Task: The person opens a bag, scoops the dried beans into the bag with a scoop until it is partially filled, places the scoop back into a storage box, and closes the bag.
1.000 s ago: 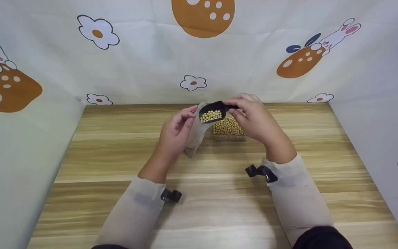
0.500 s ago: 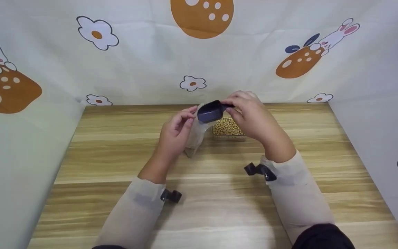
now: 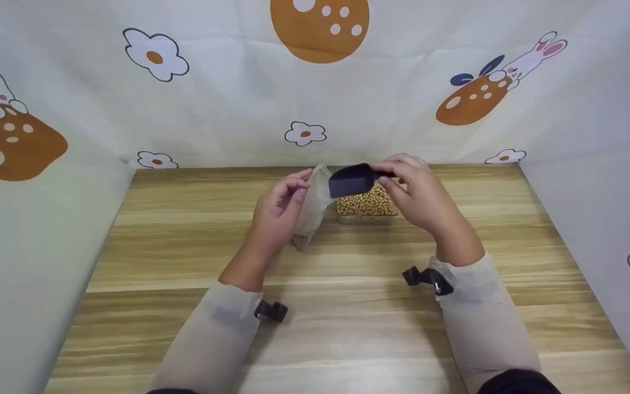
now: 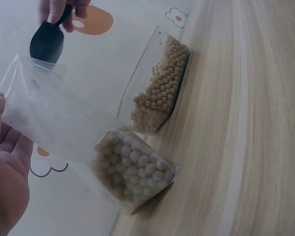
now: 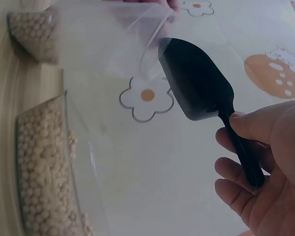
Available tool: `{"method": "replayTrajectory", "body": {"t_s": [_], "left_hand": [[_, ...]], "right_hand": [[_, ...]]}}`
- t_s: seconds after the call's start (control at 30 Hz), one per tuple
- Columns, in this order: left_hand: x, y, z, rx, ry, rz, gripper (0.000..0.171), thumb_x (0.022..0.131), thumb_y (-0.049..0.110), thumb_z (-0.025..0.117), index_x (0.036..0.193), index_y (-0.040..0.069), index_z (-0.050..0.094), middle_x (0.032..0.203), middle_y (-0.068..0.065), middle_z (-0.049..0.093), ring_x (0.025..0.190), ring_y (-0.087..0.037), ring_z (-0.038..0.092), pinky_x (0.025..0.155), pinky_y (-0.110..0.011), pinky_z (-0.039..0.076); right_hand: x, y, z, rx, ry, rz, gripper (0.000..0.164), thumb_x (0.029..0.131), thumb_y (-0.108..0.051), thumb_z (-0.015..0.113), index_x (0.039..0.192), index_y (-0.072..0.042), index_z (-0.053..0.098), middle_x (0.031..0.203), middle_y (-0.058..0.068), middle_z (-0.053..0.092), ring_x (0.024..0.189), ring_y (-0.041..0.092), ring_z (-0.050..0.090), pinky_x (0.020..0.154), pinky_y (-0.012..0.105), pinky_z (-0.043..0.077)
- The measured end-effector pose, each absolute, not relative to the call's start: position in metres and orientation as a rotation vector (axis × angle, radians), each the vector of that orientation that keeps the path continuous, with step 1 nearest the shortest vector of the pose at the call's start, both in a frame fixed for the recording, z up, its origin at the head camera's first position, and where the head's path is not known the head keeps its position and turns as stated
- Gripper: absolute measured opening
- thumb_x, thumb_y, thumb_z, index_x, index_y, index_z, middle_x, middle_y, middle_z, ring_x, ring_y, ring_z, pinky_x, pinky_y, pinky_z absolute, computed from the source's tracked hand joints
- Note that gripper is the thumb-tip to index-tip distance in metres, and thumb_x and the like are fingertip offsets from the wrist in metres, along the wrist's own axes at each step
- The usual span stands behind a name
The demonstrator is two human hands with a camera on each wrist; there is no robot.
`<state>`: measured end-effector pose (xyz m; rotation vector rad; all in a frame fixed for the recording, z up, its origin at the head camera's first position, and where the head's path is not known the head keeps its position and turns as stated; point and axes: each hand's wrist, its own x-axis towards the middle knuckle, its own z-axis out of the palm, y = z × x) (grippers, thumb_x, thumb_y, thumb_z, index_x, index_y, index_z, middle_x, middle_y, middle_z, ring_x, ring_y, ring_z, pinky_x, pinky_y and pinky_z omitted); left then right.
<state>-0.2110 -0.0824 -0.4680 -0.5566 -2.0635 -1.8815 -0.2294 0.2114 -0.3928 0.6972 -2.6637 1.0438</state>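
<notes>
My left hand [image 3: 281, 205] pinches the rim of a translucent plastic bag [image 4: 64, 120], holding its mouth open. Round yellowish soybeans [image 4: 137, 169] fill the bottom of the bag, which rests on the table. In my right hand [image 3: 416, 191] is the handle of a black scoop [image 5: 196, 81], gripped between thumb and fingers. No beans show in the scoop's bowl, whose tip is beside the bag's mouth. Below the scoop, a clear box [image 3: 367, 220] of soybeans stands on the table just right of the bag.
The wood-grain table [image 3: 326, 306] extends toward the front. A pale cloth backdrop [image 3: 227, 98] with flowers and rabbits rises behind and along both sides. Black camera mounts [image 3: 427, 278] sit on both sleeved wrists.
The soybeans in the scoop went out of it at the bag's mouth as it tipped. My right hand then drew the scoop a little to the right; my left hand stayed put.
</notes>
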Motion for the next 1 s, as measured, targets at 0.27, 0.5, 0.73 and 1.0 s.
{"method": "replayTrajectory", "body": {"t_s": [0.27,0.5,0.73,1.0], "left_hand": [[-0.21,-0.082,-0.468,-0.54,-2.079,-1.867,0.019,0.11,0.013,0.059,0.115,-0.003,0.067,0.148,-0.006,0.069,0.143,-0.018,0.061,0.123,-0.028,0.048],[-0.209,-0.083,-0.467,-0.522,-2.099,-1.863,0.018,0.11,0.016,0.059,0.115,0.001,0.068,0.148,-0.003,0.068,0.144,-0.016,0.06,0.123,-0.027,0.048],[-0.21,-0.082,-0.469,-0.561,-2.068,-1.859,0.019,0.111,0.015,0.059,0.117,-0.001,0.066,0.149,-0.005,0.068,0.144,-0.016,0.06,0.123,-0.028,0.048],[-0.211,-0.082,-0.469,-0.564,-2.061,-1.848,0.021,0.11,0.015,0.059,0.117,-0.004,0.066,0.148,-0.006,0.069,0.143,-0.017,0.062,0.123,-0.029,0.048]], "right_hand": [[-0.232,0.241,-0.406,0.602,-2.698,1.072,0.029,0.108,-0.018,0.064,0.135,-0.014,0.074,0.133,0.005,0.071,0.114,0.022,0.061,0.092,0.033,0.053],[-0.234,0.266,-0.419,0.539,-2.749,1.05,0.028,0.108,-0.016,0.064,0.135,-0.014,0.074,0.136,0.007,0.071,0.112,0.021,0.063,0.085,0.019,0.05],[-0.238,0.278,-0.426,0.5,-2.824,1.05,0.03,0.108,-0.015,0.064,0.136,-0.013,0.073,0.138,0.01,0.07,0.113,0.026,0.066,0.09,0.025,0.052],[-0.244,0.278,-0.439,0.523,-2.906,1.066,0.029,0.106,-0.007,0.064,0.134,-0.003,0.073,0.142,0.019,0.067,0.131,0.039,0.063,0.106,0.053,0.058]]}}
